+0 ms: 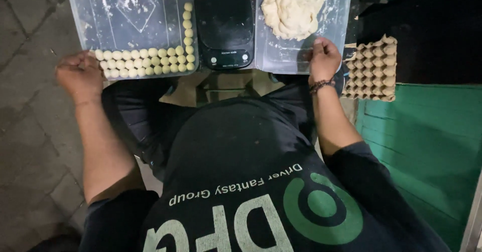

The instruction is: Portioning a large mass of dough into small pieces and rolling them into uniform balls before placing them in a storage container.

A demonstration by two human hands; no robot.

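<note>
My left hand [80,74] is curled into a fist by the near left corner of a clear plastic tray [125,16] that holds rows of several small pale dough balls [150,61]; whether it grips the tray's corner is hidden. My right hand [324,56] rests on the near edge of a second clear tray [281,56], fingers bent over the rim. A large lump of pale dough [293,8] lies in that tray. A beaded bracelet sits on my right wrist.
A black kitchen scale [224,26] stands between the two trays. A stack of grey cardboard egg cartons [374,69] sits to the right on a green surface [427,141]. Paved ground lies to the left. My dark shirt fills the foreground.
</note>
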